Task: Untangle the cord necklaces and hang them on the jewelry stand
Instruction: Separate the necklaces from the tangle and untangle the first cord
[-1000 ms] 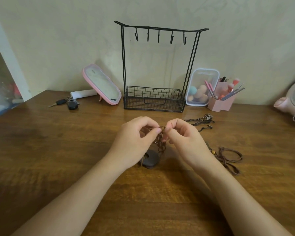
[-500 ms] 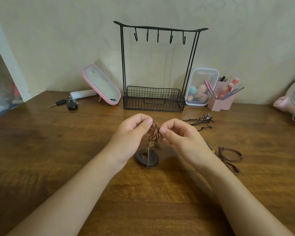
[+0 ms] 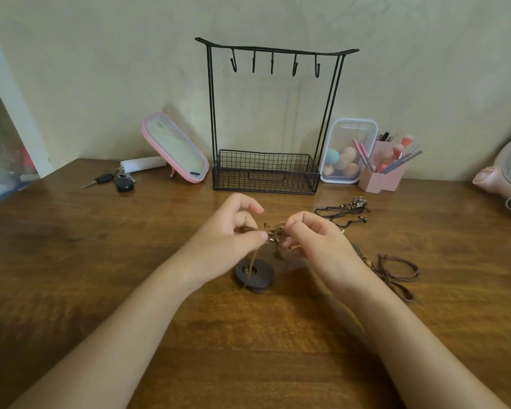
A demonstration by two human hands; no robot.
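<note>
Far left, by the wall: keys and mirror, parked well back from the work. Centre back: stand, upright against the wall, hooks all bare, nothing hung yet. In front of it, left hand, thumb and forefinger pinching a metal end of the brown cord, other fingers lifted clear, likely to keep the knot in sight. Held up off the table so as to let the dark disc pendant drop below, touching the wood or just off it, hard to tell; weight thus taken off the tangle. Right hand next, fingertips gripping the knotted loops, set against the left to tease them apart, by the look of it. Further right: black necklace and a second brown necklace, flat on the wood, apart from each other, apparently waiting a turn.
</note>
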